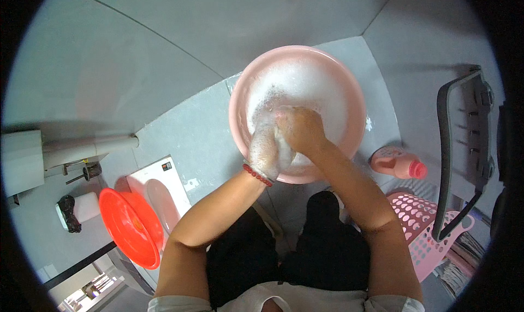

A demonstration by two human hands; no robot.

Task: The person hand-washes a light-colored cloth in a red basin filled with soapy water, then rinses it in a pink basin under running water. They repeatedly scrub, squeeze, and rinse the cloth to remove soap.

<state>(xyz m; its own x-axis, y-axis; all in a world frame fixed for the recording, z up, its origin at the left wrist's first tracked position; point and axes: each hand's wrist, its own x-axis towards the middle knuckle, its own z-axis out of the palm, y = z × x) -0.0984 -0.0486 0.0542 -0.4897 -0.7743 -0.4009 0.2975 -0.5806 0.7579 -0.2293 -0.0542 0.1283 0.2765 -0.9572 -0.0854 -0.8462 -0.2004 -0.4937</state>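
Over a round pink basin (239,148) of white suds (303,78), my two hands are pressed together. My right hand (301,127) is curled into a fist on a pale wet cloth (285,152), whose lower part hangs between the wrists. My left hand (264,142), coated in foam, grips the same cloth from the other side; its fingertips are hidden by suds and by the right hand. A red bead bracelet (257,175) circles the left wrist. Foam conceals whatever else is in the basin.
To the right stand a pink detergent bottle (395,162) with a red cap and a perforated pink basket (434,254). A dark-framed rack (444,107) juts from the right wall. On the left, an orange-red basin (131,228) leans by a white squat toilet (163,197). Tiled walls (286,17) rise behind.
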